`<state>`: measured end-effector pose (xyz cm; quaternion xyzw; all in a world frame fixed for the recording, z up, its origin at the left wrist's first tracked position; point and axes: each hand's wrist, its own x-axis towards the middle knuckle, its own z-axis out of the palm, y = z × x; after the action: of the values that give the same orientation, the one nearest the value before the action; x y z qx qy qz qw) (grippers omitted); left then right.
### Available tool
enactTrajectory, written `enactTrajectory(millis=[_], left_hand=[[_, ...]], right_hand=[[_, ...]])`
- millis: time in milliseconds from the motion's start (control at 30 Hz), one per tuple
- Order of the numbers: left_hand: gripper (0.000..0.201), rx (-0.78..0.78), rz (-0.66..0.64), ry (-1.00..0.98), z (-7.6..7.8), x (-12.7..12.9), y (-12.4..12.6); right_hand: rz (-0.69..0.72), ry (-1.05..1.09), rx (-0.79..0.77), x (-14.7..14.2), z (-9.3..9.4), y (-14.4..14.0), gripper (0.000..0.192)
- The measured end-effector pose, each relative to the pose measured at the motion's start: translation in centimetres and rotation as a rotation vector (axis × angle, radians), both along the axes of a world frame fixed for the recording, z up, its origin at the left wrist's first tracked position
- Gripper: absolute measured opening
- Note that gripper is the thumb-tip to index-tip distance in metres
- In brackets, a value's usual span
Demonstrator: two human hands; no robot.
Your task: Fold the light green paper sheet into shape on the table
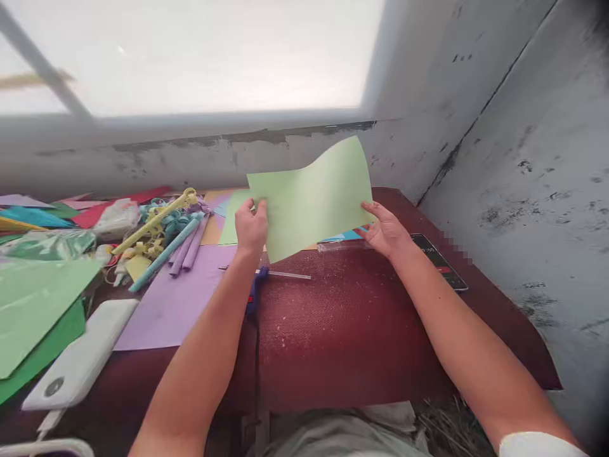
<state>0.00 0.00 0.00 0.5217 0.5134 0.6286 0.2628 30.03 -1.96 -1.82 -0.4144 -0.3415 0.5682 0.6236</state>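
Observation:
A light green paper sheet [314, 197] is lifted above the dark red table [342, 330], tilted with its far right corner raised. My left hand [250, 228] pinches its lower left edge. My right hand [386, 230] holds its right edge with fingers under and thumb on top. Below the sheet lie a clear ruler [340, 245] and a glue gun [257, 289] with a clear glue stick [285, 275] pointing right.
A lilac sheet [176, 298] lies to the left, with rolled paper tubes [171, 251] and curled strips beyond it. Green sheets [33, 304] and a white power bank [80, 355] sit at the near left. A phone [440, 261] lies at right by the grey wall.

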Motion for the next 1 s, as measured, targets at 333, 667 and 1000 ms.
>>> enactTrajectory(millis=[333,667,1000], left_hand=[[0.032,-0.014,-0.209,-0.118,0.7,-0.3,-0.5],[0.037,-0.187,-0.159,-0.230,1.2,-0.2,-0.6],[0.044,-0.184,0.026,0.049,1.5,-1.4,-0.5]], right_hand=[[-0.352,-0.330,0.188,2.2,-2.1,1.1,0.027],[-0.344,-0.313,0.141,2.3,-1.3,0.7,0.025],[-0.212,-0.663,0.003,3.0,-2.1,0.8,0.028]])
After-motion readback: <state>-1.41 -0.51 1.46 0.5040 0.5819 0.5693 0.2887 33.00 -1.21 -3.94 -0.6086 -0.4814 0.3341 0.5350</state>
